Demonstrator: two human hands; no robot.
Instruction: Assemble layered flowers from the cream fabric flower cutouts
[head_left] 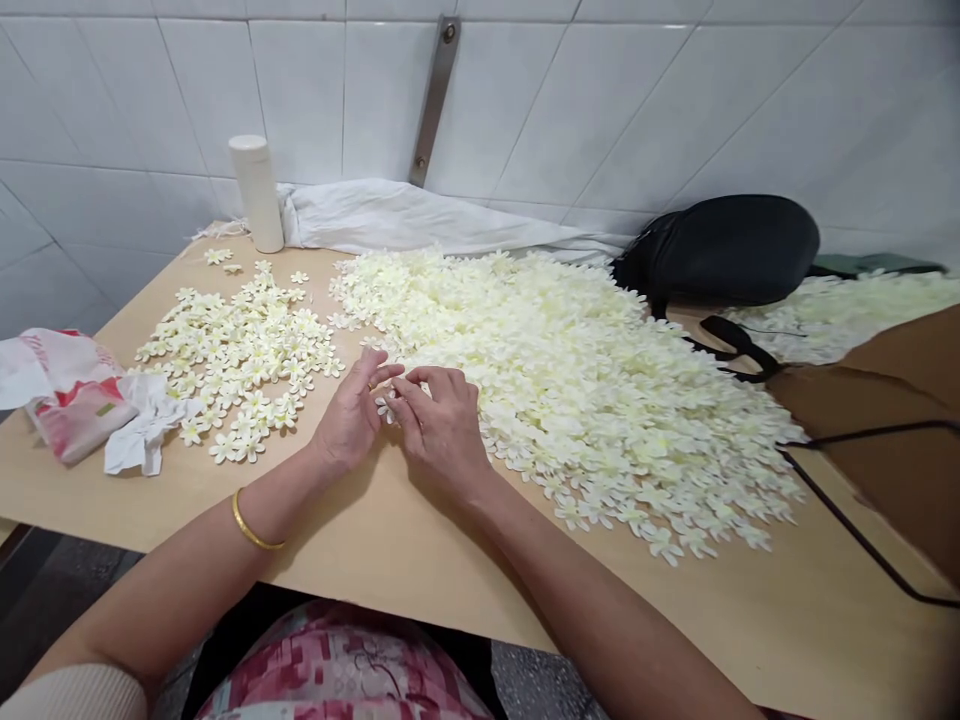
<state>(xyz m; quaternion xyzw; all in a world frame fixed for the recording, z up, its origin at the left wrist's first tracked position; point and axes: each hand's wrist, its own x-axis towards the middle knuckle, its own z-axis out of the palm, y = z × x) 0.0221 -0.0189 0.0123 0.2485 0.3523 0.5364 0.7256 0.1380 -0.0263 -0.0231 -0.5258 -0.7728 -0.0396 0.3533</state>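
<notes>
Near the middle of the table, my left hand point(354, 412) is turned with its palm inward. Its visible fingers stretch toward my right hand, apart from each other; one wears a ring. My right hand point(448, 425) has thumb and forefinger pinched together at a small white artificial flower point(385, 408). That flower shows between the two hands, close to the left palm, partly covered by fingers. Right behind and beside my right hand spreads a large heap of pale yellow-white artificial flowers point(570, 370). A smaller pile of similar flowers point(240, 350) lies left of my left hand.
A white bottle point(257, 195) stands at the back left, beside a white cloth point(420, 220) along the tiled wall. Crumpled tissue point(146, 425) and a red-and-white packet point(79, 400) lie left. A black bag point(724, 250) and brown cardboard point(892, 410) occupy the right.
</notes>
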